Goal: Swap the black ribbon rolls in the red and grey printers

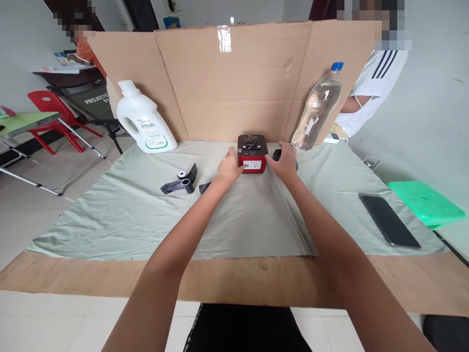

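A small red and black box-shaped printer (252, 164) with a white label on its front stands at the far middle of the cloth. My left hand (230, 167) grips its left side, thumb at the front corner and fingers further back. On the other side, my right hand (286, 161) has its fingers apart, the thumb tip at the printer's right front edge. A dark object (277, 154) lies partly hidden behind that hand; its kind is unclear. Left of the printer are black ribbon-like rolls (187, 185) with a loose strip and a small white-ended roll (181, 174).
A cardboard screen (234, 78) stands behind. A white detergent jug (146, 122) leans at left, a water bottle (318, 112) at right. A phone (388, 220) lies on the grey-green cloth (120, 210). A green stool (427, 200) is beside the table; two people are beyond the screen.
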A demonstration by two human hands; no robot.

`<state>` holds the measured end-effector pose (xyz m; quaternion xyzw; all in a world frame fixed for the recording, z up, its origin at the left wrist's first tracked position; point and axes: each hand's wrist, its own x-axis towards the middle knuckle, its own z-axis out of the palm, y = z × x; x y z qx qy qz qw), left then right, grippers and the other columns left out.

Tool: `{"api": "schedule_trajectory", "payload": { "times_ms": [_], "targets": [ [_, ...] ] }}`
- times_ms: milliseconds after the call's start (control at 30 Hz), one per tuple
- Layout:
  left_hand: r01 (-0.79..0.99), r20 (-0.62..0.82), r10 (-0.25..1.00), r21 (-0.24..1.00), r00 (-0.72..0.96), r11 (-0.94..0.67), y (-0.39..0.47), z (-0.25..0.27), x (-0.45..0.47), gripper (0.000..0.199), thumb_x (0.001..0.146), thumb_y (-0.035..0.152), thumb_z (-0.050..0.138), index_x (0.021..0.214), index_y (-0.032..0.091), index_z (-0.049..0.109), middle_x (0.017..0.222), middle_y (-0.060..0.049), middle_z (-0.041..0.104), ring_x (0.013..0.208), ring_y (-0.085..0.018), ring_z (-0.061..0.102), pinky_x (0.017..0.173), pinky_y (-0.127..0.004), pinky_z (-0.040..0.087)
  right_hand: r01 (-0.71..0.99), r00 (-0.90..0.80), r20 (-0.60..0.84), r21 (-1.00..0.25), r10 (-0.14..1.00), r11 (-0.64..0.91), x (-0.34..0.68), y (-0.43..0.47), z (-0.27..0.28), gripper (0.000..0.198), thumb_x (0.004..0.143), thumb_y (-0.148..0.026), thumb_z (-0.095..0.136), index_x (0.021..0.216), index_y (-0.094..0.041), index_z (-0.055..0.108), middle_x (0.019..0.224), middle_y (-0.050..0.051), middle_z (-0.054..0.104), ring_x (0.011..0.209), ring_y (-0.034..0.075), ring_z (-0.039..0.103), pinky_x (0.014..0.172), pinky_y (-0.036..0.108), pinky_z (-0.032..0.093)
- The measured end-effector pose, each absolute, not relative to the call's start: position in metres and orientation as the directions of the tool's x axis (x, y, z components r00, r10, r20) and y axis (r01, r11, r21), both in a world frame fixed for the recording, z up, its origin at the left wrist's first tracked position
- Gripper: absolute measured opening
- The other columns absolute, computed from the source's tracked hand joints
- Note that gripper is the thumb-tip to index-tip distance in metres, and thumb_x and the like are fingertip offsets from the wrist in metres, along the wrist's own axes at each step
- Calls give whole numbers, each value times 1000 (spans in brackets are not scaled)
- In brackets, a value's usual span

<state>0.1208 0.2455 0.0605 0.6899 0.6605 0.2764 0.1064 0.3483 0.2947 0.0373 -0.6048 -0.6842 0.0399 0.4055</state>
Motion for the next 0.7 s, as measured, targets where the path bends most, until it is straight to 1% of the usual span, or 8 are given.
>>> {"api": "schedule_trajectory", "payload": {
  "times_ms": [67, 100, 167, 233, 300, 367, 500, 700],
  "targets": [
    [886, 289, 957, 440, 14, -146, 205, 47, 120, 77, 97, 28, 58, 164, 12, 25, 167, -20, 40, 138, -34, 61, 112, -44, 53, 861, 268, 485, -509, 833, 19, 357, 287, 35, 90, 76, -42, 77, 151, -5, 44, 148, 30, 50, 137, 45, 44, 113, 61, 35],
    [892, 260, 961, 407, 92, -196, 185, 38, 119, 74, 100, 31, 53, 166, 13, 24, 169, -18, 38, 140, -33, 59, 115, -45, 51, 860, 340, 436, -504, 833, -87, 361, 284, 33, 99, 73, -43, 81, 154, -3, 40, 148, 33, 48, 136, 48, 42, 112, 63, 33],
    [878, 147, 941, 338, 306, -338, 151, 21, 118, 69, 103, 38, 46, 165, 14, 27, 171, -14, 34, 154, -29, 43, 128, -46, 37, 837, 400, 318, -510, 860, -201, 365, 278, 27, 112, 70, -43, 84, 158, 1, 32, 144, 37, 48, 132, 50, 45, 107, 63, 34],
    [863, 29, 906, 292, 422, -412, 129, 8, 117, 67, 106, 47, 38, 166, 16, 29, 175, -9, 24, 164, -27, 23, 135, -51, 19, 822, 384, 248, -532, 889, -206, 366, 271, 23, 111, 73, -43, 83, 158, 4, 30, 140, 38, 51, 129, 48, 49, 104, 59, 37],
    [869, -40, 895, 260, 445, -421, 120, 2, 117, 69, 107, 52, 30, 167, 18, 27, 177, -6, 15, 166, -25, 11, 137, -53, 9, 814, 371, 244, -550, 896, -187, 363, 261, 23, 106, 77, -42, 79, 158, 5, 30, 140, 36, 52, 130, 46, 49, 104, 54, 40],
    [878, -62, 897, 241, 439, -413, 118, 2, 117, 71, 107, 54, 27, 168, 18, 24, 177, -5, 12, 167, -24, 9, 137, -51, 7, 814, 373, 266, -554, 889, -175, 358, 243, 24, 101, 80, -42, 76, 158, 6, 32, 142, 35, 50, 133, 45, 48, 107, 52, 40],
    [881, -69, 898, 239, 435, -408, 122, 3, 117, 72, 107, 54, 25, 169, 17, 21, 177, -5, 12, 167, -23, 9, 137, -49, 7, 815, 365, 294, -560, 883, -151, 348, 190, 22, 99, 83, -50, 70, 158, 3, 33, 140, 31, 52, 132, 42, 49, 110, 49, 40],
    [870, 8, 919, 320, 393, -375, 114, 2, 117, 69, 107, 52, 33, 167, 17, 29, 175, -7, 22, 165, -23, 19, 137, -47, 11, 872, 205, 419, -489, 885, 30, 309, 102, 8, 98, 78, -53, 73, 153, -2, 38, 128, 25, 56, 124, 41, 51, 109, 54, 41]
  ]
}}
